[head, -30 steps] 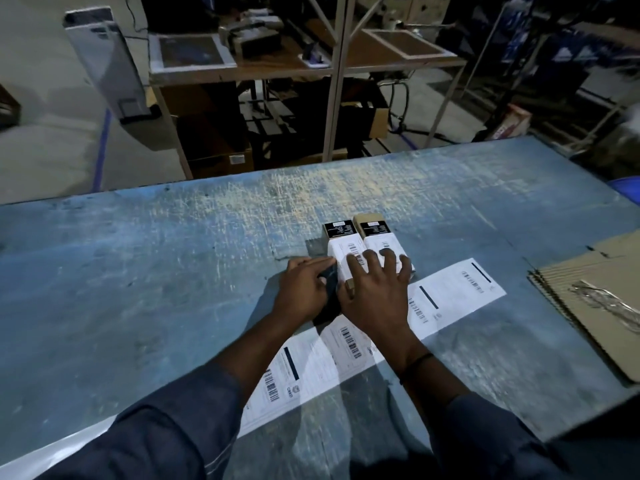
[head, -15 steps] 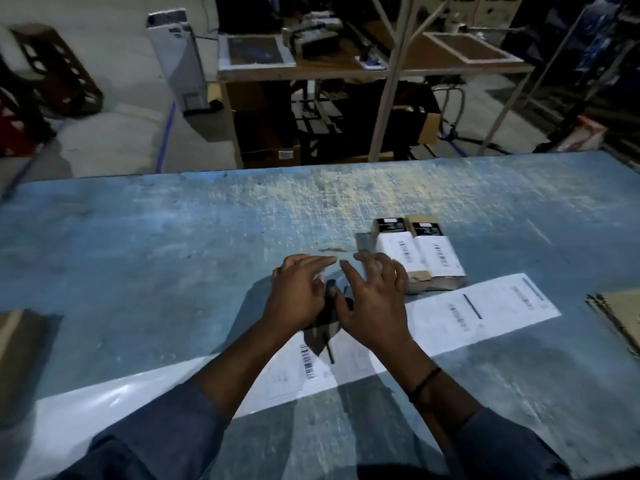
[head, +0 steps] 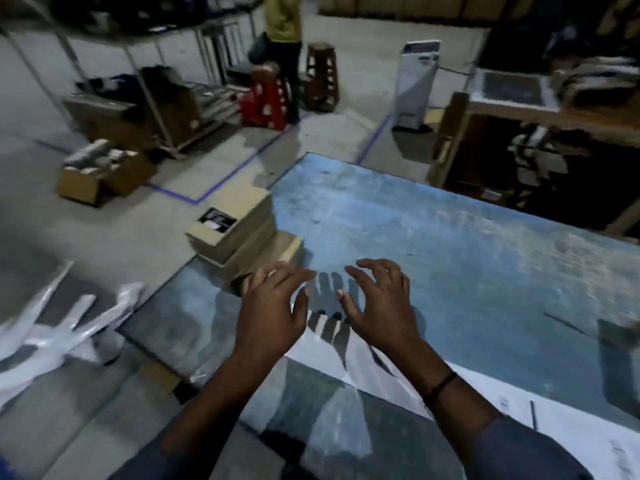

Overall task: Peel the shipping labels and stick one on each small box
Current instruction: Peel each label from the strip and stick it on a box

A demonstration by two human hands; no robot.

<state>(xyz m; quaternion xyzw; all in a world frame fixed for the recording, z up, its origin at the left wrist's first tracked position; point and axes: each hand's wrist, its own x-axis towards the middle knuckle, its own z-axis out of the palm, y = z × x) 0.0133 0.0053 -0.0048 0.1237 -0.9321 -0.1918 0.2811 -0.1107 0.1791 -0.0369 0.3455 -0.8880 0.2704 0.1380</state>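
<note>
Two hands hover side by side over the near part of a worn blue-painted tabletop (head: 467,258), arms in dark blue sleeves (head: 519,452) and a thin black band (head: 440,382) round the right wrist. The left hand (head: 273,313) has its fingers (head: 294,275) spread and loosely bent, holding nothing; the right hand (head: 377,306) is the same, fingers fanned and released, palm down. Under both wrists a long white strip of printed shipping labels (head: 519,407) lies flat and slantwise on the tabletop, running off toward the lower right, with the hands' shadows falling across it. Just beyond the left hand, at the tabletop's left edge, stands a stack of small tan cardboard boxes (head: 239,237), the top one bearing a black-and-white sticker (head: 216,220); whether the left fingertips touch the lowest box cannot be told. Crumpled white plastic wrap (head: 59,330) lies low on the left, off the tabletop. Farther out on the grey floor sits an open brown carton (head: 100,174), then a red plastic stool (head: 266,102), a white upright panel (head: 415,84) and a standing person in a yellow top (head: 282,15).
</note>
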